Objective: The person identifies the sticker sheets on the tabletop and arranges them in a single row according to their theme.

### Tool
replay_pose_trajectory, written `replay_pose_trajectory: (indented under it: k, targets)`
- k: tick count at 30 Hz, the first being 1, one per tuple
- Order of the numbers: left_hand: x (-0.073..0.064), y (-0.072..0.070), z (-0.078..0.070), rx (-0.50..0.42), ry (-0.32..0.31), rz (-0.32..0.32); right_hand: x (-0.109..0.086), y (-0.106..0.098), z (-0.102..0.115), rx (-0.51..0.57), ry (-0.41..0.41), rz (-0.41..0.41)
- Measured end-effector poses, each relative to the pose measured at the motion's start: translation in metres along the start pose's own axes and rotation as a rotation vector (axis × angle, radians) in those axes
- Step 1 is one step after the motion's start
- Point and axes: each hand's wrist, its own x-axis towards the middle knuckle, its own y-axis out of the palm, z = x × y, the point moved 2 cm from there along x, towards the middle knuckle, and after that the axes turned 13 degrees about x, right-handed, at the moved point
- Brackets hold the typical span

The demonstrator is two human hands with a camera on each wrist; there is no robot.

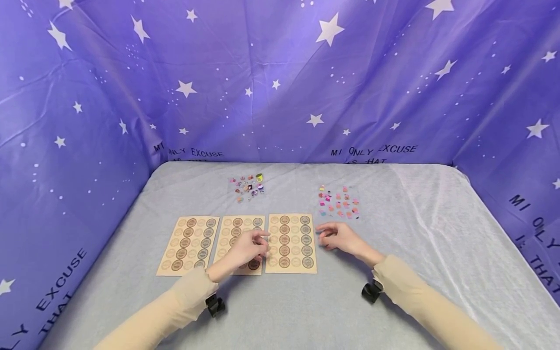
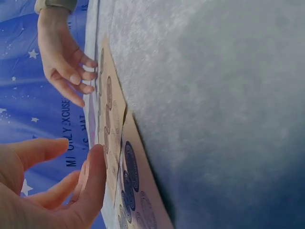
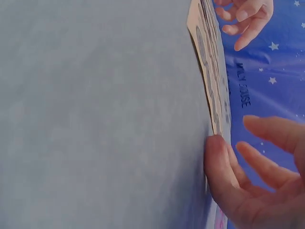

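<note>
Three tan sticker sheets lie side by side on the table, printed with columns of round labels: a left sheet, a middle sheet and a right sheet. Over the middle sheet is my left hand, its fingertips near the left edge of the right sheet. My right hand is just beyond that sheet's right edge. In the left wrist view, the fingers are loosely bent with nothing between them. The right wrist view shows the thumb near the sheet's edge; whether it touches is unclear.
Two clear sheets of small colourful stickers lie farther back, one at centre left and one at right. Grey cloth covers the table. A purple star-patterned curtain surrounds its back and sides.
</note>
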Motion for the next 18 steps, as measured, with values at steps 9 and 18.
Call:
replay_pose_trajectory:
  k: [9,18]
  targets:
    - [0.013,0.002,-0.013,0.037,0.081,0.03,-0.008,-0.02,0.005,-0.036,-0.019,0.017]
    - [0.035,0.011,-0.03,0.044,0.078,0.048,-0.014,-0.042,0.007,-0.076,-0.036,-0.047]
